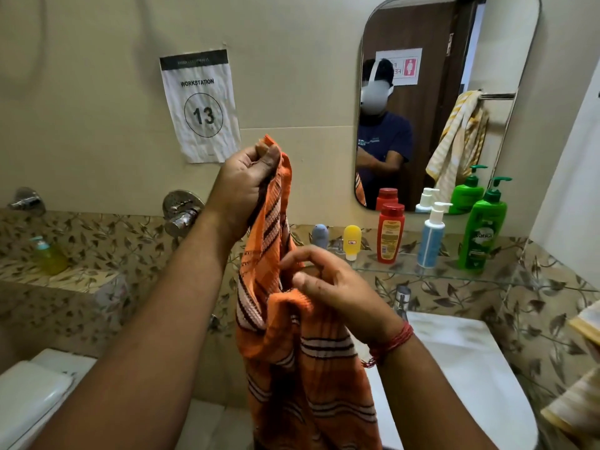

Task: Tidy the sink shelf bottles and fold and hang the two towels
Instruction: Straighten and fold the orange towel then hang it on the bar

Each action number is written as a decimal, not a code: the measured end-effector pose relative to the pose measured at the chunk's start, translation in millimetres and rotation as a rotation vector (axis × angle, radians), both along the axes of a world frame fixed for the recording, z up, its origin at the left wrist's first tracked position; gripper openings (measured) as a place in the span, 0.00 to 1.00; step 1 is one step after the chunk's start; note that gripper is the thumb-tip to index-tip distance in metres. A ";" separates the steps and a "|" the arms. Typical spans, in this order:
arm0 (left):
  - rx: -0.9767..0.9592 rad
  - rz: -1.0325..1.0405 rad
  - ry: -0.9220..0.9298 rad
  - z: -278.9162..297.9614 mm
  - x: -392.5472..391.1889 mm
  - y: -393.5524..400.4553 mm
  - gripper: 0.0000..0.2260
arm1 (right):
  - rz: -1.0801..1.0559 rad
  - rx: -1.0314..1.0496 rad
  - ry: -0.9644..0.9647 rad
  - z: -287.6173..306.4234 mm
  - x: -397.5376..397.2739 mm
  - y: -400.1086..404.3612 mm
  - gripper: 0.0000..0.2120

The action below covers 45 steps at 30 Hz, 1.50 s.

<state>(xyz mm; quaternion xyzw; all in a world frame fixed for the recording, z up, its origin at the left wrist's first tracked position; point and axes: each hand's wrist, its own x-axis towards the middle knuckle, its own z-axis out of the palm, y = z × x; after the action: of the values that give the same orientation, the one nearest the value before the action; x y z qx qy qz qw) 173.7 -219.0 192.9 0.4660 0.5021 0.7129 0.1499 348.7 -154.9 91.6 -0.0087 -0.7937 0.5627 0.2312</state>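
Observation:
An orange striped towel (302, 362) hangs in front of me. My left hand (250, 180) grips its top corner up high. Lower down, my right hand (337, 287) pinches another edge of the same towel, with some fingers spread. A yellow striped towel (581, 401) shows at the right edge, and the mirror shows it draped over a rail. On the glass shelf (448, 271) stand in a row a small grey bottle (320, 235), a yellow tube (352, 241), a red bottle (390, 233), a white-blue pump bottle (431, 235) and a green pump bottle (485, 228).
A white sink (461, 362) with a chrome tap (402, 302) lies below the shelf. A mirror (448, 102) hangs above it. A toilet tank (35, 394) sits lower left, a yellow soap bottle (48, 256) on the ledge, and wall valves (181, 212) behind my left arm.

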 end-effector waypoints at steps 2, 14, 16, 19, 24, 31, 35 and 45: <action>-0.007 -0.011 0.009 -1.7 4.1 2.0 0.08 | -0.089 -0.082 0.145 8.6 -3.3 -7.8 0.10; -0.077 -0.059 0.286 -5.1 36.4 12.9 0.07 | -0.667 -0.004 0.322 27.7 -32.1 -2.0 0.09; -0.097 -0.044 0.333 -4.6 39.8 13.8 0.07 | -0.659 -0.029 0.310 27.3 -33.3 1.0 0.09; -0.108 -0.016 0.391 -2.5 43.3 14.5 0.08 | -0.573 -0.066 0.274 32.7 -29.7 3.8 0.08; -0.071 0.000 0.360 1.1 43.8 14.6 0.08 | -0.405 -0.158 0.217 42.3 -21.1 10.3 0.05; -0.006 0.006 0.341 4.9 44.0 19.3 0.07 | -0.664 0.149 0.266 39.1 -26.8 17.5 0.04; 0.071 0.042 0.272 8.5 36.3 20.7 0.08 | -0.723 0.177 0.363 37.4 -25.8 18.3 0.03; 0.118 0.132 0.263 23.1 24.7 20.0 0.07 | -0.565 -0.010 0.501 68.0 -14.1 41.1 0.05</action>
<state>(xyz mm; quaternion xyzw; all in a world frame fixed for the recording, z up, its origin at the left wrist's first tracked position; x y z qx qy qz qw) 198.3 -199.1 216.0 0.5293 0.5043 0.6823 0.0081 334.5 -113.8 159.6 -0.0904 -0.6761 0.4651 0.5643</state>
